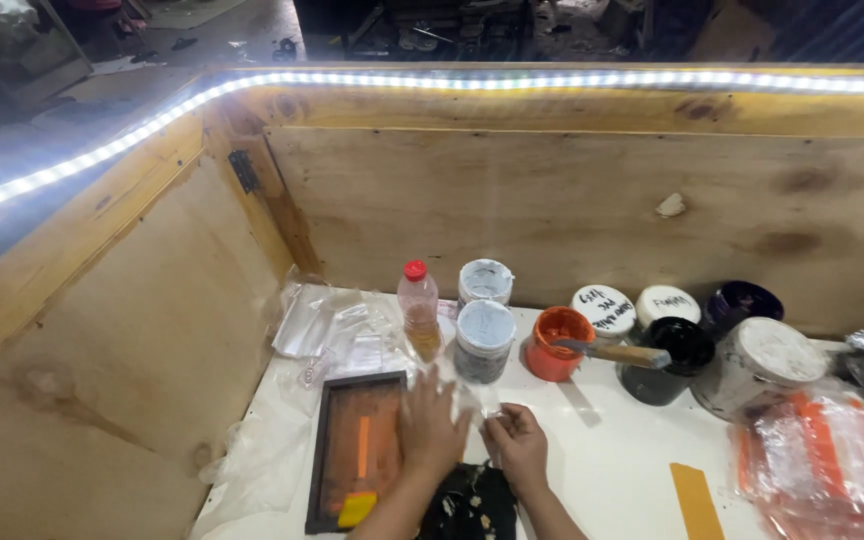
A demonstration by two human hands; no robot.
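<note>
While the head camera looks down at the white desk [612,450], both hands work on a thin clear plastic bag [474,402]. The left hand [430,428] lies flat with fingers spread, pressing the bag down beside a black frame [354,450] with an orange screen. The right hand [518,445] pinches the bag's edge. Just behind stand a small bottle [418,308] with a red cap, grey jars [483,340] and an orange paint pot [558,343].
</note>
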